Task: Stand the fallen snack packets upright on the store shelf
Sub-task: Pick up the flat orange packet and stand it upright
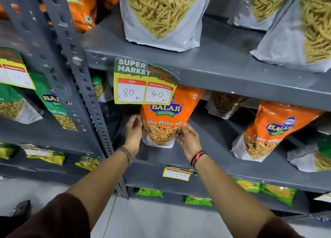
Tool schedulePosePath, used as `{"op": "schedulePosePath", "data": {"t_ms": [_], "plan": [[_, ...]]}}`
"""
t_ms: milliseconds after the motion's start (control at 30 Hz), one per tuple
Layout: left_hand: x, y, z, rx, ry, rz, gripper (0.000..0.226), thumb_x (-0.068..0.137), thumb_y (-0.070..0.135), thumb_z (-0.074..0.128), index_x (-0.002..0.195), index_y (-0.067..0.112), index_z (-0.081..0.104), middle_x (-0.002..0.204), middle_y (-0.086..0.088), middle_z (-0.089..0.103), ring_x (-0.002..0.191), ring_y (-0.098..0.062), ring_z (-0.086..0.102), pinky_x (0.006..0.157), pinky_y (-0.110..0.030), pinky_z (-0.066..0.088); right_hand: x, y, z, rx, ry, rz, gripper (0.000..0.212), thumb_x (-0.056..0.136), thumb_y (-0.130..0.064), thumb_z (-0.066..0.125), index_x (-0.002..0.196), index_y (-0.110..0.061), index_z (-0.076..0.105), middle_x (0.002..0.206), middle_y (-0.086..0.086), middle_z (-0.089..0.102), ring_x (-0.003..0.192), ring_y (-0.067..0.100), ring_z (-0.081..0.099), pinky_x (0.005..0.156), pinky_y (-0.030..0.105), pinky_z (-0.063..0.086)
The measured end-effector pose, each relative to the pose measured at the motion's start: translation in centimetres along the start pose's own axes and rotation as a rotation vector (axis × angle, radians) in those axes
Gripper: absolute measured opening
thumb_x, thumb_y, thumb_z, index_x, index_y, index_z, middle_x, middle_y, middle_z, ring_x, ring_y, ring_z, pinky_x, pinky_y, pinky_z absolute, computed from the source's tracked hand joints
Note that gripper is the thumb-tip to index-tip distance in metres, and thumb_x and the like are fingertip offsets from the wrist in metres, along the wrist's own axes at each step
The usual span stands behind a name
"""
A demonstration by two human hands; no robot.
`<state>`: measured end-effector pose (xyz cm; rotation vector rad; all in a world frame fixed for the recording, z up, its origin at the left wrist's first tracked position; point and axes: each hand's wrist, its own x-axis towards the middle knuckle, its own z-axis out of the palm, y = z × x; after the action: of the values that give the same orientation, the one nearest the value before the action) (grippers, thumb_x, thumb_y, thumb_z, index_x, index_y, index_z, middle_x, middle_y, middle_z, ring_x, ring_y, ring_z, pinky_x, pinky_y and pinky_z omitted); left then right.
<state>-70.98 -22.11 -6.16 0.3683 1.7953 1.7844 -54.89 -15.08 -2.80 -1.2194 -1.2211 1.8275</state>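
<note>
An orange Tikha Mitha Mix packet [166, 119] stands upright on the middle grey shelf [223, 159], its top behind a price tag. My left hand [133, 133] presses its left side and my right hand [189, 139] grips its lower right corner. A second orange packet [268, 132] of the same kind leans to the right further along the shelf. A darker snack packet [225, 103] sits at the back between them.
A yellow price tag [145, 82] hangs from the upper shelf edge [232, 71]. Clear sev pouches [161, 15] stand above. A slotted upright post [86, 87] is left of my hands. Green packets [53, 101] fill the left bay; green bags [279, 193] lie on the lower shelf.
</note>
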Motion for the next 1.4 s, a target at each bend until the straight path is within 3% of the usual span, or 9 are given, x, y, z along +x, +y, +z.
{"op": "schedulePosePath", "data": {"t_ms": [267, 567, 733, 800, 900, 1000, 1133, 1233, 1400], "plan": [[1.1, 0.8, -0.6, -0.038, -0.003, -0.045, 0.024, 0.097, 0.023, 0.043, 0.113, 0.013, 0.059, 0.125, -0.009, 0.064, 0.116, -0.024, 0.059, 0.1, -0.043, 0.048, 0.4, 0.1, 0.8, 0.08, -0.028, 0.037, 0.031, 0.097, -0.03, 0.041, 0.115, -0.013, 0.059, 0.129, 0.015, 0.06, 0.12, 0.032, 0.055, 0.102, 0.043, 0.045], [-2.3, -0.9, -1.5, -0.264, 0.149, -0.136, 0.027, 0.097, 0.014, 0.043, 0.119, 0.003, 0.054, 0.125, -0.016, 0.057, 0.114, -0.026, 0.055, 0.092, -0.032, 0.047, -0.5, 2.2, -3.6, 0.125, 0.178, 0.013, 0.035, 0.091, -0.012, 0.055, 0.126, -0.006, 0.053, 0.132, 0.012, 0.056, 0.125, 0.026, 0.051, 0.101, 0.041, 0.046], [-7.0, -3.3, 0.1, -0.207, 0.004, -0.17, 0.024, 0.096, 0.004, 0.036, 0.084, 0.009, 0.057, 0.085, -0.009, 0.062, 0.09, -0.03, 0.058, 0.081, -0.033, 0.053, -1.4, 3.0, -10.6, 0.249, 0.445, -0.038, 0.015, 0.087, 0.003, 0.055, 0.093, -0.009, 0.062, 0.103, 0.011, 0.061, 0.104, 0.027, 0.061, 0.098, 0.041, 0.046], [-8.5, -3.8, 2.0, -0.179, -0.085, -0.17, 0.022, 0.098, 0.007, 0.034, 0.091, 0.004, 0.055, 0.087, -0.013, 0.062, 0.088, -0.032, 0.058, 0.073, -0.027, 0.055, -1.6, 2.9, -13.7, 0.283, 0.541, -0.072, 0.025, 0.086, 0.006, 0.053, 0.08, -0.018, 0.056, 0.09, 0.007, 0.058, 0.088, 0.021, 0.059, 0.093, 0.041, 0.047], [-10.3, -3.9, 5.9, -0.166, -0.227, -0.209, 0.027, 0.1, 0.011, 0.031, 0.092, 0.004, 0.056, 0.091, -0.015, 0.064, 0.094, -0.034, 0.059, 0.077, -0.031, 0.052, -2.0, 2.9, -18.2, 0.26, 0.728, -0.126, 0.028, 0.085, 0.009, 0.05, 0.083, -0.018, 0.049, 0.081, -0.001, 0.051, 0.092, 0.022, 0.051, 0.088, 0.035, 0.042], [-12.1, -3.7, 11.0, -0.083, -0.381, -0.266, 0.041, 0.102, 0.024, 0.026, 0.115, -0.002, 0.055, 0.112, -0.017, 0.062, 0.11, -0.036, 0.058, 0.089, -0.038, 0.048, -2.0, 2.2, -23.1, 0.258, 0.88, -0.119, 0.022, 0.085, 0.002, 0.05, 0.097, -0.015, 0.044, 0.097, 0.005, 0.049, 0.098, 0.02, 0.046, 0.089, 0.033, 0.038], [-14.2, -3.3, 17.3, 0.011, -0.535, -0.33, 0.041, 0.101, 0.018, 0.027, 0.133, 0.001, 0.046, 0.141, -0.018, 0.049, 0.13, -0.031, 0.047, 0.105, -0.038, 0.038, -0.8, -0.7, -28.3, 0.276, 0.749, -0.068, 0.034, 0.093, -0.018, 0.048, 0.125, -0.019, 0.038, 0.118, 0.005, 0.043, 0.108, 0.019, 0.044, 0.096, 0.035, 0.037], [-14.9, -2.5, 21.5, 0.081, -0.621, -0.32, 0.042, 0.101, 0.018, 0.03, 0.141, 0.01, 0.037, 0.152, -0.013, 0.035, 0.137, -0.023, 0.038, 0.113, -0.038, 0.03, 0.0, -2.7, -30.6, 0.242, 0.478, -0.034, 0.052, 0.096, -0.04, 0.037, 0.144, -0.025, 0.024, 0.148, 0.009, 0.034, 0.137, 0.026, 0.033, 0.112, 0.043, 0.031], [-16.4, -1.6, 26.2, 0.146, -0.73, -0.29, 0.044, 0.1, 0.022, 0.029, 0.144, 0.018, 0.03, 0.151, -0.003, 0.037, 0.139, -0.02, 0.034, 0.109, -0.032, 0.028, 0.2, -3.5, -30.9, 0.079, 0.04, 0.011, 0.06, 0.083, -0.071, 0.011, 0.136, -0.049, 0.028, 0.151, 0.002, 0.035, 0.137, 0.025, 0.036, 0.114, 0.05, 0.026]]}}
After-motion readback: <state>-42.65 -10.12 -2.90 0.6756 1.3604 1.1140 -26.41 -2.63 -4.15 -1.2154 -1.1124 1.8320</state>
